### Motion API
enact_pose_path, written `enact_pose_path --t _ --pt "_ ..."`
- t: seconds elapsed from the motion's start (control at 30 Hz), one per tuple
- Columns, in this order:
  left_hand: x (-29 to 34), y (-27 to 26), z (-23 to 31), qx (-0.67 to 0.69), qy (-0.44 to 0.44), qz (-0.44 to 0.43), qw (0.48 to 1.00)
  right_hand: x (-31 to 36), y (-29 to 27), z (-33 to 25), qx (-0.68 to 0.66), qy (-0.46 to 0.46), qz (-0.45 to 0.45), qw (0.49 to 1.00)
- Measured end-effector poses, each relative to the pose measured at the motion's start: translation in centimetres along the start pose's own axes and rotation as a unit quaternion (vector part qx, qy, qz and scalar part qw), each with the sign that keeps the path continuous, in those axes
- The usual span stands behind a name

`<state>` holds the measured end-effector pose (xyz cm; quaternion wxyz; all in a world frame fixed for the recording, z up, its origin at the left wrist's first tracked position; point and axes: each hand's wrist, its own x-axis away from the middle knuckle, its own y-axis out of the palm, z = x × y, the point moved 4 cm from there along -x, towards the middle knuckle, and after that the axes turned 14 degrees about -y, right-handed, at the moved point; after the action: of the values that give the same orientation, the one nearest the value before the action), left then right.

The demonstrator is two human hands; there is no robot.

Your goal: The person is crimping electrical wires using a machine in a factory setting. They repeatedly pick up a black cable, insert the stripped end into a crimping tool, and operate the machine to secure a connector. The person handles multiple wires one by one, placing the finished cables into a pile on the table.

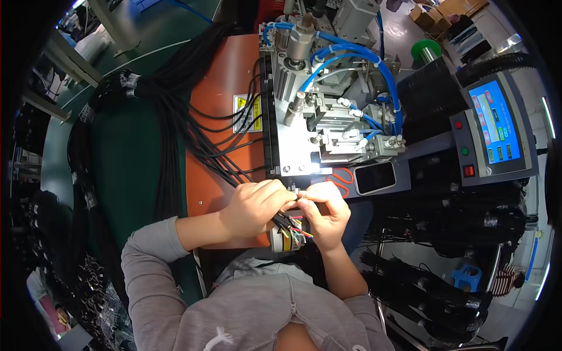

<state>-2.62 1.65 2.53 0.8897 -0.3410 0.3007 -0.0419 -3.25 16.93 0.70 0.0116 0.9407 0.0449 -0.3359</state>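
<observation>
From where I stand, the two hands meet low in front of the machine (333,126), and the thing between them is a cable end (301,197), so small that the fingers hide most of it. The left hand (254,205) comes at it from the left, knuckles up, its fingers curled closed with the tips at the piece. The right hand (329,219) comes from the other side, thumb and forefinger pinched shut on it, no gap that I can see. Neither hand is clearly nearer; both touch it. Its long axis seems to run crosswise, from one hand toward the other, though I can't be sure with so little showing.

What matters is how it lies to the machine: the brightly lit front edge is just beyond the fingertips, on the side away from the person, so the piece sits across that line rather than pointing in. Black cables (219,153) slant over the orange table (225,58) toward the left hand, and coloured wire ends (295,229) fan out just below the fingers, apart from the pinch.
</observation>
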Motion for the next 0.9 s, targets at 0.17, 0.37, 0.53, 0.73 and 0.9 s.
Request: enact_pose_path --t 0.17,0.37,0.53,0.73,0.9 --pt "0.2 0.4 0.2 0.014 -0.03 -0.009 0.999 -0.6 -0.4 0.1 -0.006 0.058 -0.005 0.998" --pt "-0.3 0.5 1.0 -0.02 -0.041 -0.057 0.997 -1.0 -1.2 -1.0 0.137 -0.067 -0.054 0.987" --pt "0.4 0.7 0.8 -0.054 -0.029 -0.102 0.993 -2.1 -1.7 -1.2 0.099 0.078 -0.198 0.972" --pt "0.5 1.3 0.5 -0.058 -0.041 -0.084 0.994 -1.0 -1.0 -1.1 0.216 -0.073 -0.148 0.962" --pt "1.0 1.3 0.8 -0.146 0.006 -0.09 0.985 -1.4 -1.0 -1.3 0.236 -0.046 -0.208 0.948"
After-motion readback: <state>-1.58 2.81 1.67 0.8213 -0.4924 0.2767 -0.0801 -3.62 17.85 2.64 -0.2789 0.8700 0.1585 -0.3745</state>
